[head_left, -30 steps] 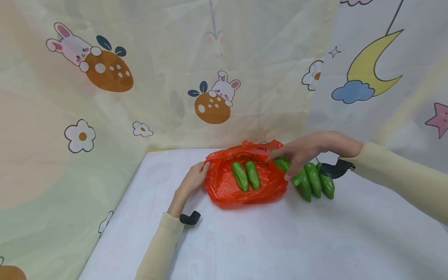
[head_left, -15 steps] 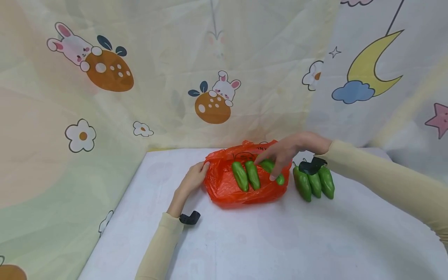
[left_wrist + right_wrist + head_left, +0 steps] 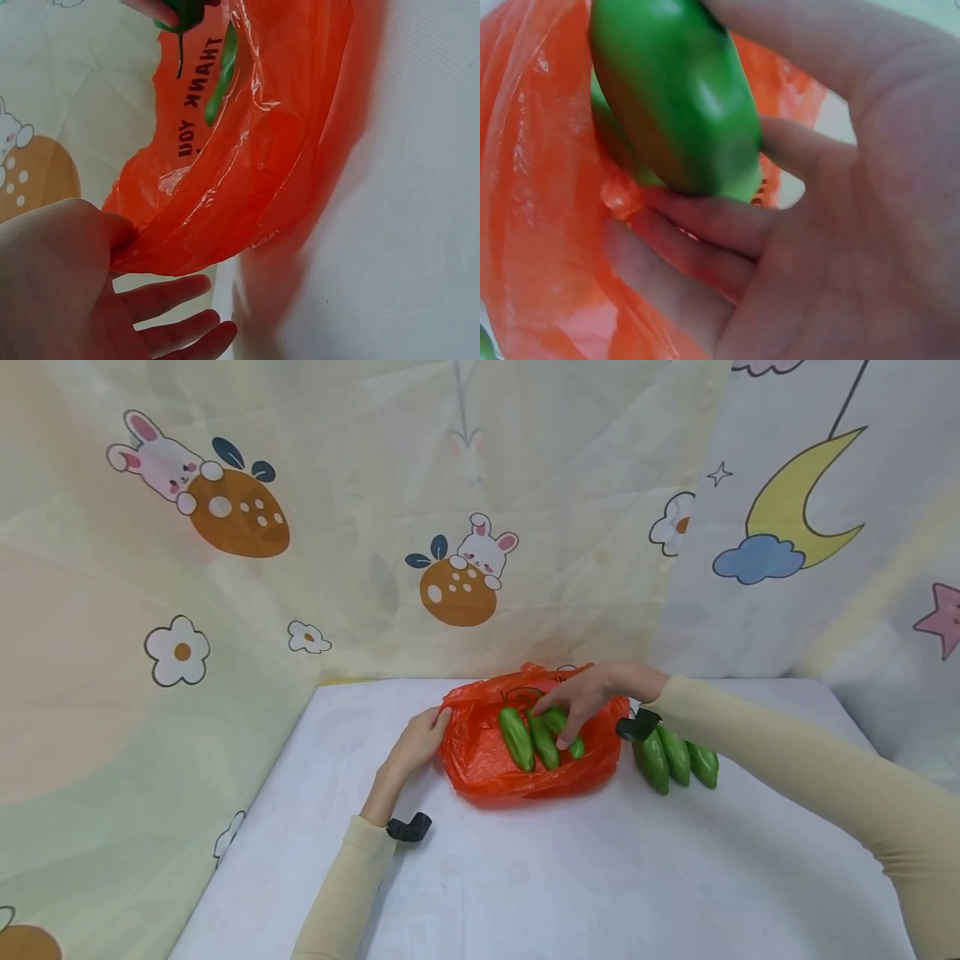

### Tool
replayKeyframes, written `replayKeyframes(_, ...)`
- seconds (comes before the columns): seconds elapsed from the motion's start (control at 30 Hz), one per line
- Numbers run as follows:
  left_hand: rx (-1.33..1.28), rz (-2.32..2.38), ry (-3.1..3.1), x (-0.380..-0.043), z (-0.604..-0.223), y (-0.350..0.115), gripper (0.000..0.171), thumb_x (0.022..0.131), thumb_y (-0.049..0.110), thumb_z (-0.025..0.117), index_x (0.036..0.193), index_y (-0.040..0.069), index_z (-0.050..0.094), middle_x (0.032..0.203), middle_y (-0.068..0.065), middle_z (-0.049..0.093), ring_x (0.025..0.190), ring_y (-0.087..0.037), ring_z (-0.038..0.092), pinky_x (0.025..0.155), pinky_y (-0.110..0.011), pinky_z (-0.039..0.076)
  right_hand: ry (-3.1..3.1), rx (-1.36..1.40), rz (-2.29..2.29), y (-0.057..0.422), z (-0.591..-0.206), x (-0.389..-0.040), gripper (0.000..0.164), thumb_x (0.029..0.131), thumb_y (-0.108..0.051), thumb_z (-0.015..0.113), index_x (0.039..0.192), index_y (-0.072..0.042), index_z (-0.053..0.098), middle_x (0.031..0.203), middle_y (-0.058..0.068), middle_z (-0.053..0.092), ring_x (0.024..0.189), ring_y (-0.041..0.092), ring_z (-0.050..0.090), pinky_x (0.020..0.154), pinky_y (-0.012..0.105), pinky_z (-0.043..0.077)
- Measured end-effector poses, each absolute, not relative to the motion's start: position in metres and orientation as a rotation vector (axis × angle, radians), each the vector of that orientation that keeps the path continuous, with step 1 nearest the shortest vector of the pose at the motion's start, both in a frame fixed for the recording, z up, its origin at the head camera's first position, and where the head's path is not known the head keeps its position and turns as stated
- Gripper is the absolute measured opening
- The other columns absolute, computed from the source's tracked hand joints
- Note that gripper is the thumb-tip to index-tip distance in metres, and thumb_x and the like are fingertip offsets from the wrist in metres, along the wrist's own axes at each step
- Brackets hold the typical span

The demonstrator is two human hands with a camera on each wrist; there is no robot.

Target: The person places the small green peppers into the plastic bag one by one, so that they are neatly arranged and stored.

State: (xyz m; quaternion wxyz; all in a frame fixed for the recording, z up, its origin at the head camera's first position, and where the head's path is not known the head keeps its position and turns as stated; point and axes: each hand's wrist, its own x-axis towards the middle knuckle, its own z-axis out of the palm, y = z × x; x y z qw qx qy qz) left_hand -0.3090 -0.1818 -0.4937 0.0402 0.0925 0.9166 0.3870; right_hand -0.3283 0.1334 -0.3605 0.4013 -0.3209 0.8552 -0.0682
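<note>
White tabletop (image 3: 525,877): left fingers (image 3: 169,296) pinch red bag (image 3: 480,777), right fingers (image 3: 712,217) apparently a half-hidden pepper (image 3: 679,97).

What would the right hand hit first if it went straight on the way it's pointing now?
Likely the nearer loose pepper lying in the bag, just left of the held pepper in the right hand. Depth is unclear; the two peppers may already touch.

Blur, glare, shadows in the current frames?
Right wrist: glossy oblong green pepper looks soft, with pale highlights. Left wrist: white glare streaks on the red translucent plastic bag, reddish shadow on the white table beside it. Head: mostly clear, soft shadow below the cream right sleeve.
</note>
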Motion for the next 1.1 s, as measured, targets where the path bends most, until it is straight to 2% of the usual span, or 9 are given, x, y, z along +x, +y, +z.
replayKeyframes(0.13,0.289,1.179,2.808,-0.309,-0.495,-0.181,0.048,0.108,0.042,0.038,0.136,0.01,0.06,0.113,-0.007,0.068,0.102,-0.023,0.059,0.097,-0.045,0.052,2.222,-0.781,-0.172,0.133,-0.37,-0.329,0.076,0.091,-0.041,0.072,0.155,-0.02,0.038,0.159,0.01,0.035,0.145,0.033,0.032,0.117,0.058,0.031)
replayKeyframes(0.4,0.278,1.18,2.809,-0.31,-0.494,-0.182,0.048,0.108,0.041,0.037,0.136,0.009,0.06,0.114,-0.008,0.068,0.102,-0.023,0.059,0.098,-0.046,0.051,2.347,-0.654,-0.175,0.133,-0.389,-0.327,0.075,0.089,-0.036,0.075,0.154,-0.019,0.04,0.156,0.012,0.038,0.139,0.033,0.037,0.113,0.056,0.038)
replayKeyframes(0.6,0.277,1.184,2.805,-0.309,-0.494,-0.182,0.048,0.108,0.04,0.038,0.135,0.008,0.061,0.116,-0.009,0.068,0.104,-0.024,0.06,0.099,-0.046,0.051,2.433,-0.566,-0.18,0.132,-0.404,-0.323,0.074,0.091,-0.03,0.073,0.154,-0.013,0.039,0.156,0.015,0.041,0.14,0.035,0.04,0.114,0.056,0.038)
replayKeyframes(0.9,0.28,1.177,2.83,-0.308,-0.493,-0.181,0.048,0.109,0.039,0.038,0.136,0.007,0.061,0.128,-0.012,0.066,0.12,-0.026,0.061,0.108,-0.049,0.045,2.467,-0.486,-0.178,0.129,-0.408,-0.318,0.078,0.09,-0.031,0.075,0.156,-0.012,0.036,0.157,0.015,0.039,0.141,0.037,0.039,0.112,0.056,0.039)
replayKeyframes(1.1,0.279,1.158,2.831,-0.308,-0.494,-0.181,0.047,0.109,0.039,0.037,0.135,0.007,0.061,0.122,-0.011,0.067,0.11,-0.024,0.061,0.104,-0.048,0.048,2.511,-0.434,-0.247,0.127,-0.415,-0.31,0.077,0.089,-0.029,0.076,0.154,-0.01,0.038,0.152,0.016,0.044,0.136,0.036,0.044,0.11,0.054,0.043)
